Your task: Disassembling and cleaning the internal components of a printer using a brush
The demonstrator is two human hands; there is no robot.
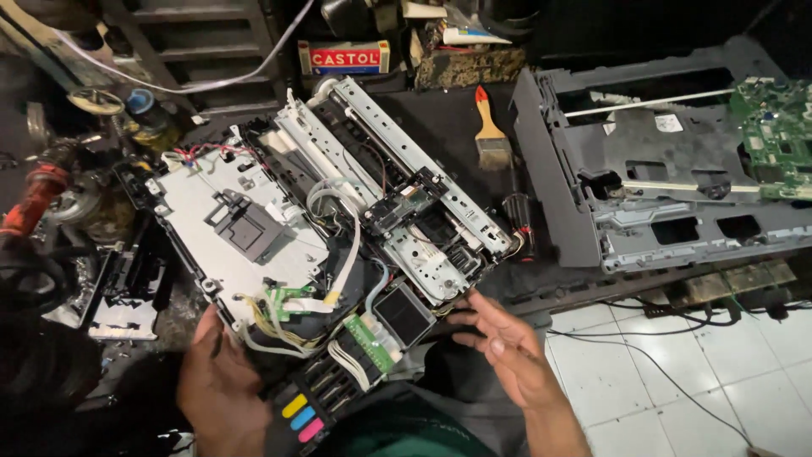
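An opened printer chassis [254, 228] lies tilted in front of me, with a metal carriage rail [406, 156], white ribbon cables, a small green circuit board [370, 343] and an ink tank block with yellow, blue and pink windows [303, 417]. My left hand [222, 385] grips the chassis at its near left edge, thumb on the plate. My right hand [507, 351] hovers at the near right corner, fingers spread, fingertips touching or just short of the black frame by the carriage.
A grey printer housing [567, 211] with a green mainboard [774, 135] rests at the right. A paintbrush with red-tipped handle [491, 135] lies behind. Black plastic parts [127, 288] and clutter sit left. Cables [668, 372] run over white floor tiles.
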